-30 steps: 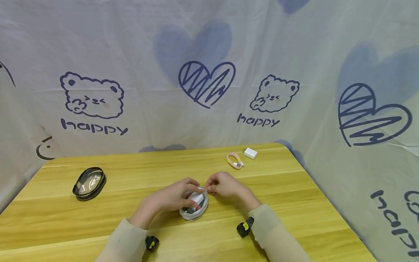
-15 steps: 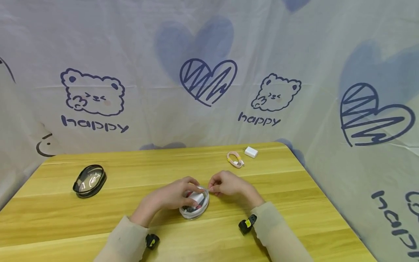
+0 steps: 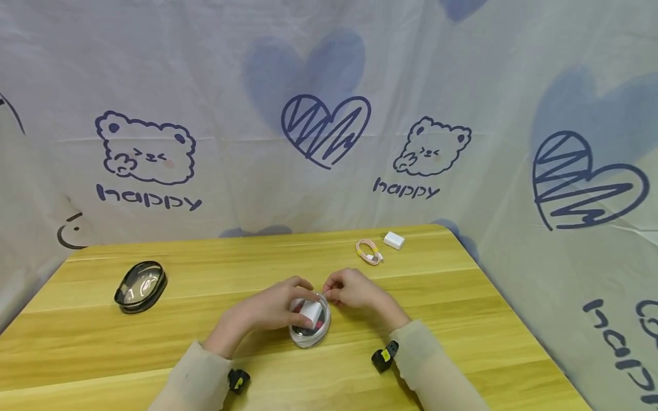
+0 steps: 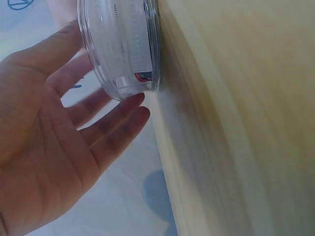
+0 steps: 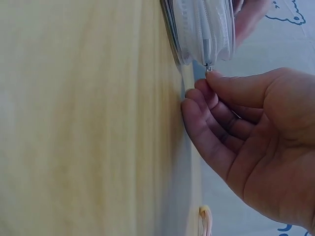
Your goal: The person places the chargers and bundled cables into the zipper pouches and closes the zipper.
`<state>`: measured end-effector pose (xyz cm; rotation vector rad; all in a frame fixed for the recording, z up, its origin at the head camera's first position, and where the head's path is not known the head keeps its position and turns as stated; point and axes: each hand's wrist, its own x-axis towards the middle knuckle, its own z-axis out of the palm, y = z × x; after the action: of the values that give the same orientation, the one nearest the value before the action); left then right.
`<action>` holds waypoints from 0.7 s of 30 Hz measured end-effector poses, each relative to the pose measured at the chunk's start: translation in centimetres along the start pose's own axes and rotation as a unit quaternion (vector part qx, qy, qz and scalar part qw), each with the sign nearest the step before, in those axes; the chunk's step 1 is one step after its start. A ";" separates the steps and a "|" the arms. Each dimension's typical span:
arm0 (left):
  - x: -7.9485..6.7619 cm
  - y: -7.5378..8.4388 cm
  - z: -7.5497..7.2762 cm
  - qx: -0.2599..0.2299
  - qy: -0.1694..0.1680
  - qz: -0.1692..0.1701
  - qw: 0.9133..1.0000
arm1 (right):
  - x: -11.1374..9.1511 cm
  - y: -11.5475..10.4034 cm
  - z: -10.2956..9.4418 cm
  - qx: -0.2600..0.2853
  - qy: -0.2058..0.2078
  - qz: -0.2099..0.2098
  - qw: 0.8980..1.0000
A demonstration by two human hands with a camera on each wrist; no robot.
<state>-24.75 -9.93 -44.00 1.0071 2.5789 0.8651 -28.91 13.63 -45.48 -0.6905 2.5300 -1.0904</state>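
Observation:
A small round clear pouch with a white zipped edge (image 3: pixel 322 337) sits near the middle of the table, tilted a little in the head view. Through its clear top show a white charger-like block (image 3: pixel 311 311) and some dark and red bits. My left hand (image 3: pixel 272 306) grips the pouch from the left, with thumb and fingers around its side (image 4: pixel 118 54). At the pouch's far right edge, my right hand (image 3: pixel 354 290) pinches the small metal zip pull (image 5: pixel 209 68) between thumb and forefinger, its other fingers curled below.
An oval clear pouch with black trim (image 3: pixel 140 286) lies at the left of the wooden table (image 3: pixel 216 262). Back right are a coiled pink cable with yellow ties (image 3: pixel 368 252) and a white charger plug (image 3: pixel 393 240). A printed cloth (image 3: pixel 231 114) hangs behind the table.
The white-edged pouch has shifted slightly right and turned a little under my left hand. My right hand drew out slightly to the right, then came back left at the zip pull.

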 end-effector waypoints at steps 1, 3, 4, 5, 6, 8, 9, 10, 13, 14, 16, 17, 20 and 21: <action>0.0 0.0 0.0 0.002 -0.003 0.005 1.000 | 0.0 0.0 0.0 0.001 0.000 -0.001 1.000; 0.1 -0.1 0.1 0.006 -0.009 0.012 1.000 | 0.0 0.0 0.1 0.002 0.002 0.000 1.000; 0.1 -0.1 0.2 0.009 -0.011 0.015 1.000 | 0.0 0.0 0.1 0.003 0.002 0.000 1.000; 0.2 -0.1 0.2 0.010 -0.013 0.017 1.000 | 0.0 0.0 0.1 0.004 0.003 0.000 1.000; 0.1 -0.1 0.2 0.010 -0.012 0.018 1.000 | 0.0 0.0 0.1 0.006 0.003 0.000 1.000; 0.1 0.0 0.3 0.011 -0.011 0.016 1.000 | 0.0 0.0 0.1 0.010 0.004 0.000 1.000; 0.1 0.1 0.3 0.012 -0.010 0.015 1.000 | 0.0 0.1 0.1 0.010 0.004 -0.001 1.000; 0.1 0.2 0.3 0.012 -0.009 0.013 1.000 | 0.0 0.1 0.1 0.011 0.004 -0.001 1.000; 0.0 0.3 0.3 0.015 -0.005 0.009 1.000 | -0.1 0.1 0.1 0.006 0.003 -0.003 1.000; 0.0 0.4 0.3 0.016 -0.004 0.008 1.000 | -0.1 0.1 0.0 0.003 0.001 -0.002 1.000; 0.1 0.5 0.4 0.020 -0.002 0.005 1.000 | -0.1 0.1 -0.1 -0.006 -0.005 -0.004 1.000; 0.1 0.5 0.4 0.021 -0.002 0.003 1.000 | -0.2 0.1 -0.2 -0.011 -0.009 -0.005 1.000; 0.1 0.6 0.3 0.029 0.002 0.000 1.000 | -0.4 0.1 -0.6 -0.028 -0.025 -0.012 0.999; 0.1 0.6 0.3 0.031 0.003 0.000 1.000 | -0.4 0.1 -0.7 -0.032 -0.031 -0.015 0.999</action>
<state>-24.36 -9.38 -43.91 1.0224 2.6262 0.7933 -28.91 14.40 -45.04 -0.7689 2.5198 -0.9858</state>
